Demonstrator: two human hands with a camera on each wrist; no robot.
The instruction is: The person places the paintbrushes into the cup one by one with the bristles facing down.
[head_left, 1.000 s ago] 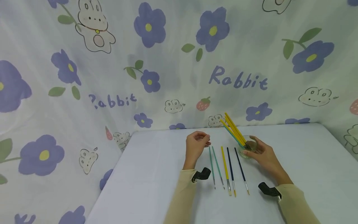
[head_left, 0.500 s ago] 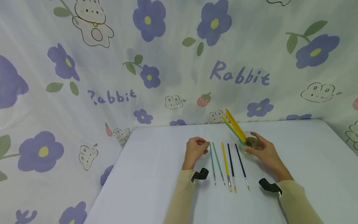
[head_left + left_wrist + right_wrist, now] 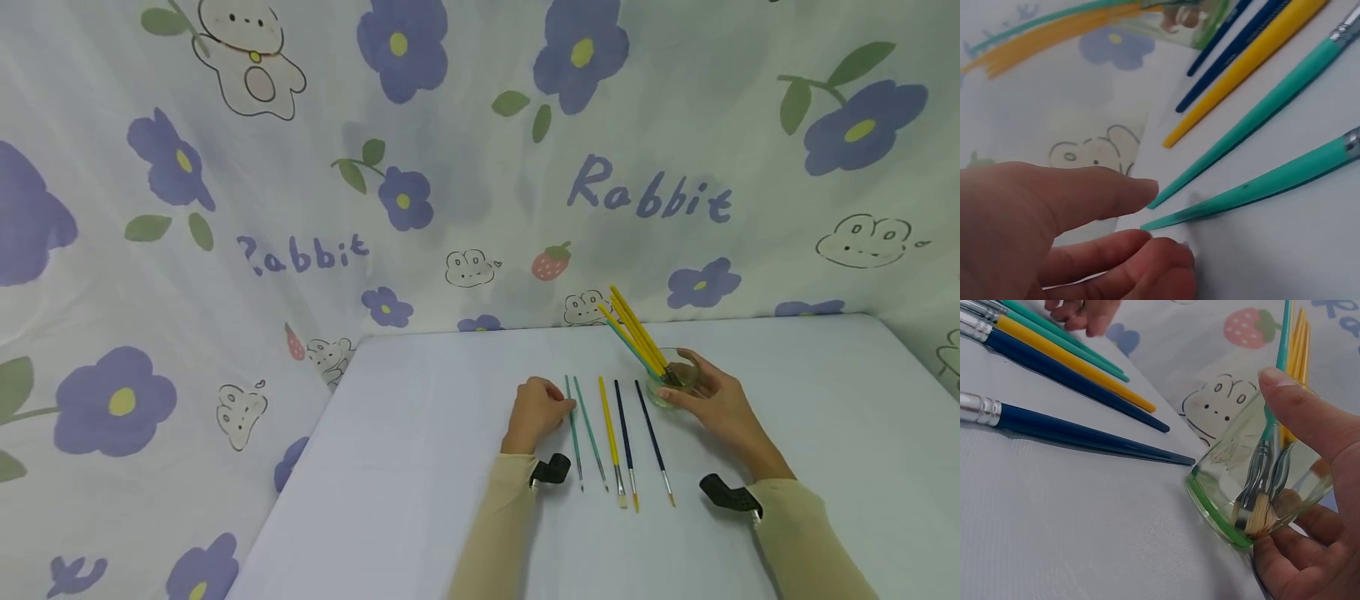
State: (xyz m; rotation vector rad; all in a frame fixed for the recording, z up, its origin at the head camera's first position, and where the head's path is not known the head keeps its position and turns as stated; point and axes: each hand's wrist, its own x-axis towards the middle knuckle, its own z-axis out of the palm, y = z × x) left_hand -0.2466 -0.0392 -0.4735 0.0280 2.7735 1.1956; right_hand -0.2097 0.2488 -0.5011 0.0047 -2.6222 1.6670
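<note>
White worktop (image 3: pixel 405 467): right hand (image 3: pixel 716 408) grips glass cup (image 3: pixel 1229 462); left hand (image 3: pixel 534 414), thumb parted from fingers, should pinch leftmost teal paintbrush (image 3: pixel 1254 185) squarely.

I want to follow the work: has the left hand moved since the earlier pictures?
Yes: in the head view, the left hand has moved along the leftmost teal brush, from its handle end toward its bristles.

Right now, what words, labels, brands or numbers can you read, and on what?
"Rabbit": purple lettering on the backdrop, right of centre, head view.
"abbit", after a broken letter: backdrop, further left.
Too small or blurred to read: faint marks on a dark blue brush, left wrist view.
</note>
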